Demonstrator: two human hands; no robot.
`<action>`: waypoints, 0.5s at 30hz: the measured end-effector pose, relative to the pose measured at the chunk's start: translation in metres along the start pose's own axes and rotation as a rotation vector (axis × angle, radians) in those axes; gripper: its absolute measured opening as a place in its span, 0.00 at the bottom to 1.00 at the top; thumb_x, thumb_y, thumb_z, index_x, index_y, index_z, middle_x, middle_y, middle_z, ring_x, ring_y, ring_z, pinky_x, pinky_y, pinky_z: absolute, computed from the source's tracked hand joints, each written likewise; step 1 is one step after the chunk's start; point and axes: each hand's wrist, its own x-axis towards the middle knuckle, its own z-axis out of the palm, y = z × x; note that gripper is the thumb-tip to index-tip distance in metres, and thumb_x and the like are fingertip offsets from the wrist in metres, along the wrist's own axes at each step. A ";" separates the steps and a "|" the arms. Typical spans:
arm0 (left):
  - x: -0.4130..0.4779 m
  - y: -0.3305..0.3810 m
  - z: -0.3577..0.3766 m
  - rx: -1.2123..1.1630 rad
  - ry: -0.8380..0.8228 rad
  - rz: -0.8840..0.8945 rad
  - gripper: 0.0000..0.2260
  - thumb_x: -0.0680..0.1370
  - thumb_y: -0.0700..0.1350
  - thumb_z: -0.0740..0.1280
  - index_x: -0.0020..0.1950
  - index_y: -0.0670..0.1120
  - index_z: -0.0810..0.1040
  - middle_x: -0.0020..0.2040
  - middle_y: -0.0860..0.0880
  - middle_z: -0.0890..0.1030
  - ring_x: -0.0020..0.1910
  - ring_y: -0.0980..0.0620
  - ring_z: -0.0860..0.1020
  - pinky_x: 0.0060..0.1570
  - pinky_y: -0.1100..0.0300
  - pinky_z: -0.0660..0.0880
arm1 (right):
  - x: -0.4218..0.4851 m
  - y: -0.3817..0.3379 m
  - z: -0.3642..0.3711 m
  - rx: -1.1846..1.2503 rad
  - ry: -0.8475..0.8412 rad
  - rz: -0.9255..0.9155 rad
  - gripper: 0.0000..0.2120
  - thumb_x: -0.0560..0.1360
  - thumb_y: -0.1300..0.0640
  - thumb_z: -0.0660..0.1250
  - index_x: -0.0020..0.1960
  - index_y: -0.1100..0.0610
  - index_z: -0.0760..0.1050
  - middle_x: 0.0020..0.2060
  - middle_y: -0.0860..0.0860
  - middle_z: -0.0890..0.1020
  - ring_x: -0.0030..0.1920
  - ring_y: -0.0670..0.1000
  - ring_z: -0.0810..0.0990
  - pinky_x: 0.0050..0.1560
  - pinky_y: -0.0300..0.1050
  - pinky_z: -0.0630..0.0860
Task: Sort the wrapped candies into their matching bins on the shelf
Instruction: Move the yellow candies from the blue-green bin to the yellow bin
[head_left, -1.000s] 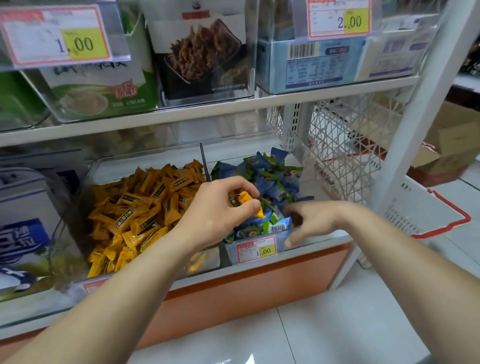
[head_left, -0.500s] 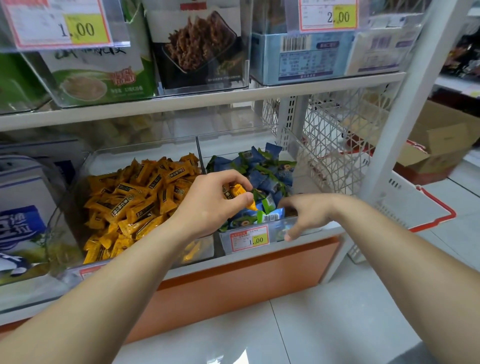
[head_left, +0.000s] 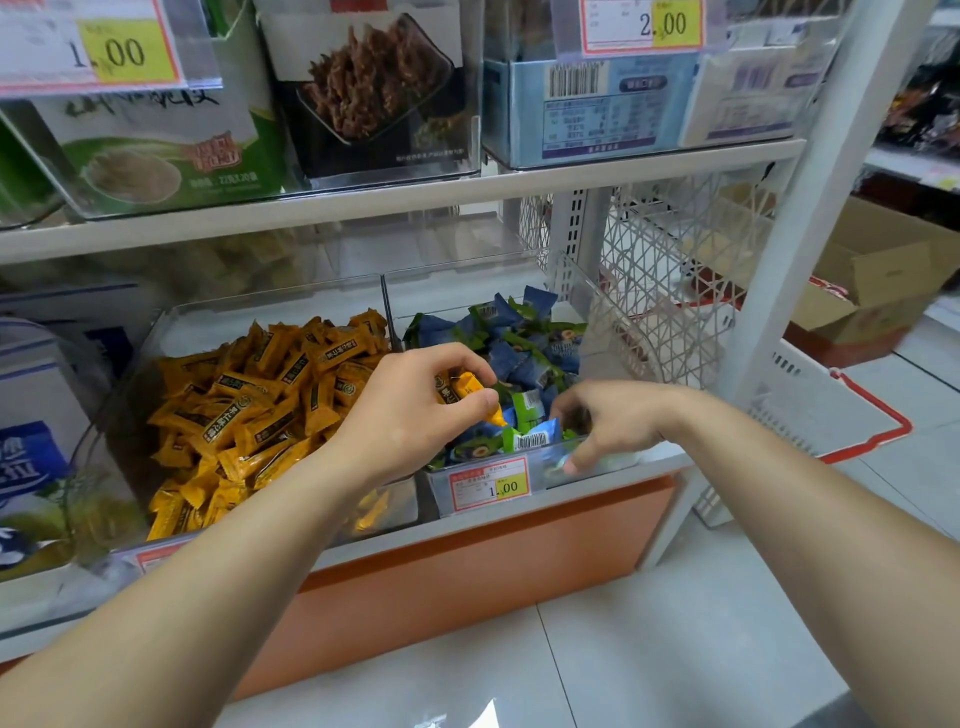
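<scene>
Orange candy (head_left: 464, 391) over blue-candy bin (head_left: 467, 280), beside divider (head_left: 387, 312)

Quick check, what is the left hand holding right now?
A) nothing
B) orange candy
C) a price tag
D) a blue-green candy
B: the left hand pinches orange candy between thumb and fingers, just above the blue-green candies.

White basket (head_left: 821, 405) with a red handle is sitting on the tiled floor (head_left: 675, 649), cardboard box (head_left: 883, 275) is sitting behind it, blue barcoded box (head_left: 587, 109) is sitting up left of it.
</scene>
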 end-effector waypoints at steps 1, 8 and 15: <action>0.000 0.000 0.000 0.000 0.000 0.000 0.02 0.76 0.53 0.72 0.47 0.59 0.81 0.40 0.60 0.81 0.40 0.60 0.78 0.36 0.72 0.70 | -0.001 0.001 -0.001 -0.004 0.015 0.004 0.21 0.66 0.47 0.80 0.52 0.57 0.77 0.40 0.49 0.76 0.40 0.50 0.74 0.40 0.46 0.70; 0.000 0.000 -0.001 -0.044 0.016 -0.042 0.03 0.75 0.54 0.72 0.48 0.59 0.81 0.42 0.55 0.83 0.40 0.55 0.80 0.39 0.62 0.75 | -0.023 0.005 -0.019 0.158 0.098 -0.067 0.19 0.68 0.54 0.80 0.53 0.37 0.80 0.53 0.36 0.81 0.52 0.34 0.78 0.51 0.29 0.70; 0.006 0.009 0.001 -0.185 0.063 -0.136 0.07 0.74 0.52 0.75 0.48 0.56 0.79 0.39 0.52 0.82 0.34 0.55 0.79 0.35 0.63 0.75 | -0.034 -0.018 -0.017 0.776 0.407 -0.197 0.15 0.72 0.68 0.73 0.55 0.56 0.77 0.50 0.59 0.85 0.45 0.53 0.84 0.48 0.47 0.82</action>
